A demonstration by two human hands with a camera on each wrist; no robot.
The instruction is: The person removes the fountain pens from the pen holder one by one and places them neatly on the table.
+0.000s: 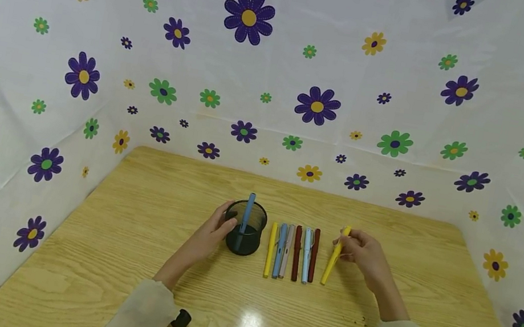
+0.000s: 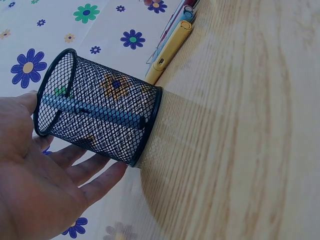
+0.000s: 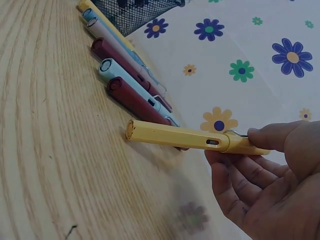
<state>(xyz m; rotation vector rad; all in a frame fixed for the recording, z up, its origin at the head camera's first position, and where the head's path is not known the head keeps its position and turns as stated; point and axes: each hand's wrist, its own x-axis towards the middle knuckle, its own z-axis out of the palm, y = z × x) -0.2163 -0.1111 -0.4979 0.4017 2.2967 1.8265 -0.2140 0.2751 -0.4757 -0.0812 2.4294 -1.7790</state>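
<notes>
My left hand (image 1: pixel 215 231) holds the black mesh pen cup (image 1: pixel 248 245) from its left side, thumb at the rim and fingers along the wall. Inside the cup leans one blue pen (image 1: pixel 248 210), its top above the rim. My right hand (image 1: pixel 367 256) pinches a yellow pen (image 1: pixel 332 265) near its clip end between thumb and fingers; in the right wrist view that pen (image 3: pixel 175 135) shows a metal clip and a small window. Between the hands lies a row of several pens: a yellow pen (image 1: pixel 270 250) nearest the cup, then blue, greyish-pink, dark red (image 1: pixel 296 253), light blue and dark red.
The wooden table (image 1: pixel 67 270) carries all of this. A white cloth with flower prints (image 1: pixel 279 62) encloses its back and sides. Black wrist devices (image 1: pixel 181 320) sit at both sleeves. Small dark marks (image 1: pixel 360 322) show on the table near the right wrist.
</notes>
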